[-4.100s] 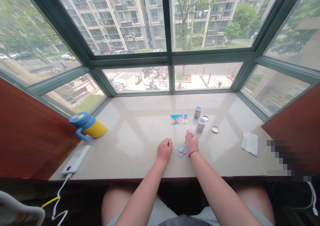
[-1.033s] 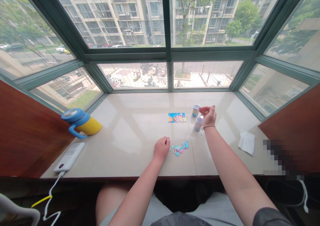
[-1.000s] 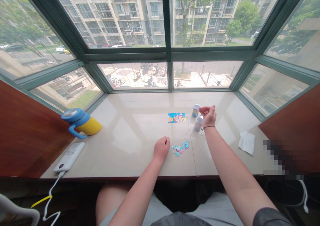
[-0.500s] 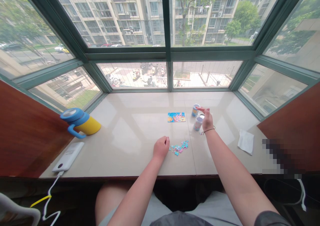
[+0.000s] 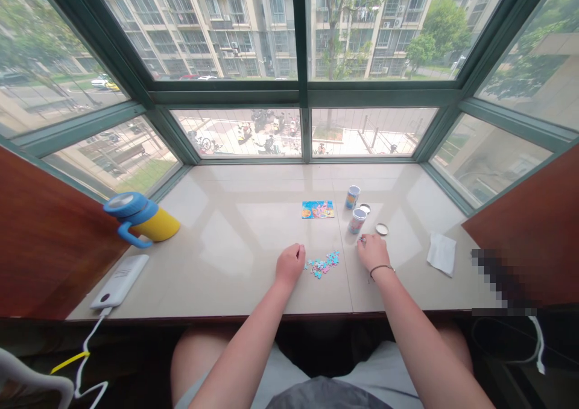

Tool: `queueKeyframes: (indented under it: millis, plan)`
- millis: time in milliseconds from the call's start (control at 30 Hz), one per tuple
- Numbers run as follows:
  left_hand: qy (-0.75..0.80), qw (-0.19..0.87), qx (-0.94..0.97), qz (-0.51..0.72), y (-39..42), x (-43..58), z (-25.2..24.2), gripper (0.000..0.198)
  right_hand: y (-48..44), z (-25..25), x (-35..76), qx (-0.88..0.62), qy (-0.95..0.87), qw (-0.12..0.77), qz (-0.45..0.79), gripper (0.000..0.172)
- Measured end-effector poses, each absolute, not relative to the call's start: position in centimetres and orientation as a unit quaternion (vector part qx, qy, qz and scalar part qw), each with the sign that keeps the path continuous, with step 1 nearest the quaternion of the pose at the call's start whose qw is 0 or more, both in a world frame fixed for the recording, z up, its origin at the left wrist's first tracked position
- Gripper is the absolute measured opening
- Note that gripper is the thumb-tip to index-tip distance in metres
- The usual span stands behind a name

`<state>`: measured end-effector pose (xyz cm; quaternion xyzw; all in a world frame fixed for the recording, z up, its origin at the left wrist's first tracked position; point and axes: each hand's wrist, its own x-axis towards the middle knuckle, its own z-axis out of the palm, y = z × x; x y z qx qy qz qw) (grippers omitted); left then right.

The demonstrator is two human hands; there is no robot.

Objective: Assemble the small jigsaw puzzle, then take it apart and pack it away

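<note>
Jigsaw pieces (image 5: 321,265) lay in a loose blue and pink cluster on the polished stone sill (image 5: 235,246), between the two hands and closer to the front edge than to the window. We noted the left hand (image 5: 290,264) resting just beside the left side of the cluster, its fingers curled inward in a narrow grip; we could not tell whether it held a piece. We noted the right hand (image 5: 373,253) farther right, knuckles raised, its fingertips (image 5: 360,244) lowered in a narrow pinch beside a tiny stray piece (image 5: 362,238); here too, we could not confirm a hold. Behind this hand stood two upright printed canisters (image 5: 357,221), with one round lid (image 5: 365,208) flat just beside them and a second round lid (image 5: 382,229) flat to their right. A colourful picture card (image 5: 318,210) lay flat to their left, behind the cluster. We also identified a folded white tissue (image 5: 441,254) at the right, and a blue and yellow mug (image 5: 152,223) and a white power bank (image 5: 120,281) at the left, the latter with a white cable (image 5: 85,361) running over the sill edge.
</note>
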<state>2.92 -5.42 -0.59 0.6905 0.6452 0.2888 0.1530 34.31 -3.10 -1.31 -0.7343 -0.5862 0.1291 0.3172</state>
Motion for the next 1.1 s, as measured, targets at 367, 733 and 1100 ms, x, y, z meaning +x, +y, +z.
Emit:
queueKeyframes:
  millis: [367, 733, 1100]
  plan:
    - [0.651, 0.152, 0.682, 0.295, -5.7, 2.9, -0.7, 0.039, -9.4, -0.7, 23.9, -0.676, -0.706, 0.195, 0.079, 0.036]
    - [0.635, 0.184, 0.686, 0.304, -6.2, 2.8, 0.2, 0.044, -10.1, -1.4, 19.3, -0.616, -0.754, 0.211, 0.091, 0.077]
    - [0.559, 0.271, 0.718, 0.314, -6.8, 2.3, 0.8, 0.045, -9.2, 0.3, 19.3, -0.59, -0.774, 0.205, 0.102, 0.028]
